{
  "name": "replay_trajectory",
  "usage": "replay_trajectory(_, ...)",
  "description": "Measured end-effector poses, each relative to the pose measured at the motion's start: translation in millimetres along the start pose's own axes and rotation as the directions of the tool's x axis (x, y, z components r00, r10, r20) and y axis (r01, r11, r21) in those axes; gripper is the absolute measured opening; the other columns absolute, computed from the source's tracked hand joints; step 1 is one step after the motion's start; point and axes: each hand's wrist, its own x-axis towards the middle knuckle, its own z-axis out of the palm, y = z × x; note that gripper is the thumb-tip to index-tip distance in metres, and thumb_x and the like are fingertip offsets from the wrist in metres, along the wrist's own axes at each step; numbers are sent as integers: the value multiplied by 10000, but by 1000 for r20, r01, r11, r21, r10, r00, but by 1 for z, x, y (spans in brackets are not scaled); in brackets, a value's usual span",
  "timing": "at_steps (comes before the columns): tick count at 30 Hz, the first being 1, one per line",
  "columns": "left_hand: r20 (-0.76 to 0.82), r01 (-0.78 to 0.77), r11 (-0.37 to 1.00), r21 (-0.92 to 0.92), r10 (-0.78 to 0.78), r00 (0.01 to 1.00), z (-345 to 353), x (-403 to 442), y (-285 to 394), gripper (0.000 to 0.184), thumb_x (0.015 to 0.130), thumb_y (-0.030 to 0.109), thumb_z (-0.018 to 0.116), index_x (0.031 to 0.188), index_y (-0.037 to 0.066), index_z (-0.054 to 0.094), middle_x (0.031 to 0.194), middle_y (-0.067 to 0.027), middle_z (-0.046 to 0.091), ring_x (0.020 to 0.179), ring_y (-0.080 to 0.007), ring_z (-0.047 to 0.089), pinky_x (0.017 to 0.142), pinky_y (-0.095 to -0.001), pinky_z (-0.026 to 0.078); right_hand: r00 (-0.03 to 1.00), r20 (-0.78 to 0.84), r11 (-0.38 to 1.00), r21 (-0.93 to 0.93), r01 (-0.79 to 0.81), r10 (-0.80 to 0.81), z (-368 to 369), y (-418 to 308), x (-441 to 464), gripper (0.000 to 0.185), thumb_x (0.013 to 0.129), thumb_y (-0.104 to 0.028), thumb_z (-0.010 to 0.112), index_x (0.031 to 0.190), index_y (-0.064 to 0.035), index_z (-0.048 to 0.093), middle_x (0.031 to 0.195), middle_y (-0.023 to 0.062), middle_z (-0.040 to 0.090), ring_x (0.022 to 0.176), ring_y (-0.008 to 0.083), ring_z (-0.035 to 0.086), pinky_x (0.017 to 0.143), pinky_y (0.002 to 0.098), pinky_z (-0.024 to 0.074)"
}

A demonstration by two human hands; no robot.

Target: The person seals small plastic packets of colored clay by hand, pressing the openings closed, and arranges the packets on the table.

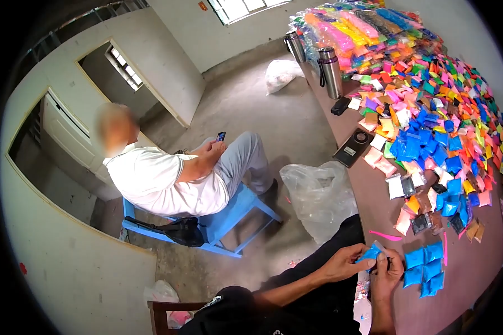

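Observation:
Just over the near edge of the table (430,321), both of my hands are together on one small blue packet (370,254). My left hand (345,263) pinches it from the left side. From below and the right, my right hand (387,270) closes on it, thumb at its upper part. Parts of the packet are hidden by my fingers. Right beside my right hand, several blue packets (424,269) lie grouped in rows on the table. Two thin pink strips lie close by, one pink strip (385,236) above my hands and the other along the grouped packets.
A large pile of colourful packets (430,117) covers the table's far part. Near its left edge are a steel flask (330,72), a dark phone (353,148) and a black object (340,106). A plastic bag (318,195) is on the floor. Another person (162,178) sits holding a phone.

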Motion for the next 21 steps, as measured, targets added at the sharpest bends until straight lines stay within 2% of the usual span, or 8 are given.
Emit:
replay_trajectory(2, 26, -11, 1000, 2, 11, 1000, -4, 1, -6, 207, 1003, 211, 638, 1052, 12, 611, 929, 23, 569, 867, -37, 495, 751, -224, 435, 999, 3, 995, 92, -49, 49, 2, -5, 0, 50, 944, -51, 630, 955, -7, 611, 851, -4, 569, 737, 60, 499, 628, 217, 401)
replay_trajectory(7, 88, -10, 995, 96, 1, 996, -18, 0, -12, 210, 999, 202, 642, 1089, 16, 606, 943, 24, 577, 886, -38, 504, 763, -228, 443, 999, 51, 997, -71, -16, 19, 1, -7, 3, 60, 936, -57, 639, 928, -8, 606, 840, -5, 556, 728, 62, 491, 625, 217, 382)
replay_trajectory(10, 106, 31, 991, 131, -45, 993, -21, 0, -8, 204, 990, 184, 651, 1099, 18, 603, 937, 22, 575, 891, -41, 508, 766, -230, 446, 996, 67, 997, -60, -52, 56, 1, -10, 3, 52, 926, -44, 640, 919, -5, 608, 834, 1, 550, 732, 66, 489, 627, 223, 380)
replay_trajectory(12, 43, -31, 999, -11, 31, 999, -9, -4, -2, 185, 975, 160, 660, 1078, 17, 605, 905, 19, 562, 867, -44, 508, 750, -230, 446, 998, 58, 998, -69, -11, 15, 5, -12, 3, 47, 922, -39, 639, 916, -4, 608, 835, 5, 550, 736, 68, 490, 629, 225, 379)
replay_trajectory(14, 34, 11, 997, -71, -8, 999, -10, -5, 0, 170, 957, 142, 668, 1052, 18, 599, 888, 18, 559, 844, -46, 510, 742, -230, 448, 998, 53, 997, -75, 31, -27, 8, -10, 1, 43, 919, -34, 638, 913, -4, 607, 836, 9, 550, 739, 69, 491, 630, 228, 378)
replay_trajectory(16, 102, 26, 994, 105, -37, 994, -16, -2, -5, 162, 953, 146, 670, 1016, 20, 592, 885, 18, 569, 827, -50, 511, 726, -239, 447, 998, 56, 998, -66, -21, 25, 1, -3, 0, 35, 916, -30, 639, 920, -7, 613, 845, 16, 558, 746, 77, 502, 636, 230, 388)
replay_trajectory(17, 97, 91, 991, 94, -100, 990, -19, -3, -2, 164, 948, 154, 674, 983, 22, 582, 860, 14, 573, 808, -55, 508, 705, -251, 444, 998, 67, 999, -46, 11, -8, 2, -1, 0, 25, 913, -20, 632, 932, -10, 619, 864, 23, 564, 759, 85, 512, 650, 231, 399)
replay_trajectory(21, 111, 22, 983, 180, -42, 993, -25, -6, 13, 169, 941, 164, 681, 965, 24, 589, 824, 11, 567, 785, -64, 507, 681, -270, 444, 996, 83, 989, -147, 3, 10, 2, -3, 1, 61, 912, -3, 618, 970, -3, 638, 899, 32, 585, 786, 96, 537, 672, 234, 428)
